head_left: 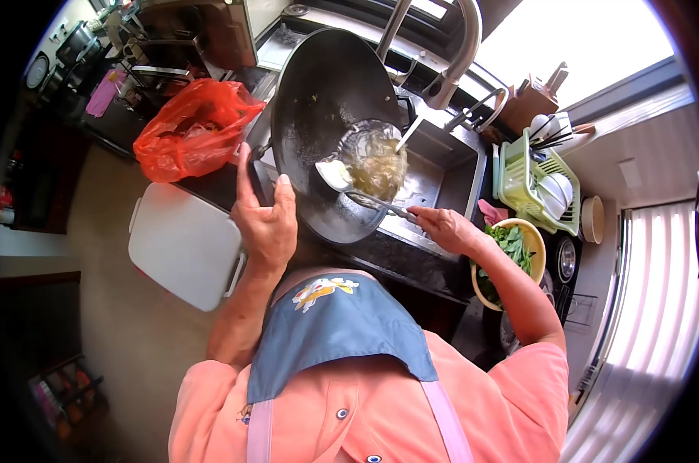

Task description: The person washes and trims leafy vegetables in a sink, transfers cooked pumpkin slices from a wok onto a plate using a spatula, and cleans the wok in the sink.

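Observation:
My left hand (268, 224) grips the dark side handle of a large black wok (299, 116), thumb and fingers on either side of it. The wok is tilted, its inside wet, over the edge of the sink. In my right hand (446, 228) is a metal ladle (380, 204), its pale, shiny head against the wok's inside. A clear bowl (357, 135) of yellowish liquid shows by the wok's right side, a white-handled utensil (410, 133) leaning in it. I cannot tell whether that bowl rests inside the wok.
The steel sink (461, 170) lies behind and right, under a tall faucet (442, 89). A red plastic bag (187, 139) stands left, above a white-lidded bin (184, 247). At right are a yellow bowl (536, 251) of leafy greens and a green dish rack (519, 185).

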`<state>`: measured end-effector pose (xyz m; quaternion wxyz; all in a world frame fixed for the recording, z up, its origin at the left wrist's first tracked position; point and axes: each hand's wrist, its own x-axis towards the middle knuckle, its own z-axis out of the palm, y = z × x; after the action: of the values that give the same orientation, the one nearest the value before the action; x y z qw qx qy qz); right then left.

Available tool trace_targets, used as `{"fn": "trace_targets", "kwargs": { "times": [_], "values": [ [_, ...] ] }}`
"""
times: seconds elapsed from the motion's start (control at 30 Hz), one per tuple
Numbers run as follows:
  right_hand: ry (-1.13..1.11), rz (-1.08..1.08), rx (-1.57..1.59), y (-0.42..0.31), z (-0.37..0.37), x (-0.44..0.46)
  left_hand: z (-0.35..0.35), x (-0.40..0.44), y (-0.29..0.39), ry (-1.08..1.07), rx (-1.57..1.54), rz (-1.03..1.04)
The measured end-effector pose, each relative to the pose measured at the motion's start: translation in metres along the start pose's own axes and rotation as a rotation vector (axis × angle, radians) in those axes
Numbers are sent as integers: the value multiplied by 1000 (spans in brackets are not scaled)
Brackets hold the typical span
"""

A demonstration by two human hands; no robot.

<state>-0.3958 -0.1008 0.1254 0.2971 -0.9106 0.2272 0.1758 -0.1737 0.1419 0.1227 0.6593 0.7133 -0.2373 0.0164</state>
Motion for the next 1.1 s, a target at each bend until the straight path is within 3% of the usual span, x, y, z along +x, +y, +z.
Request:
{"fn": "trace_targets", "kwargs": {
  "times": [0.13, 0.33, 0.47, 0.6, 0.67, 0.77, 0.97, 1.1],
  "values": [
    [13, 35, -8, 15, 5, -3, 9, -6, 31, -47, -92, -25],
    [80, 118, 84, 23, 18, -19, 21, -6, 53, -68, -5, 158],
    [107, 129, 91, 15, 16, -24, 19, -9, 43, -55, -36, 15],
    [125, 85, -278, -12, -6, -34, 2, 6, 5, -34, -103, -303],
    [9, 167, -467, -47, -29, -44, -3, 12, -30, -16, -96, -319],
    [-17, 102, -595, -51, -37, -29, -3, 11, -67, 87, -252, -428],
    [72, 122, -653, -32, -28, 65, -7, 8, -70, 94, -271, -481],
    [58, 169, -711, -38, -46, 64, -10, 3, -69, 100, -268, -497]
  ]
}}
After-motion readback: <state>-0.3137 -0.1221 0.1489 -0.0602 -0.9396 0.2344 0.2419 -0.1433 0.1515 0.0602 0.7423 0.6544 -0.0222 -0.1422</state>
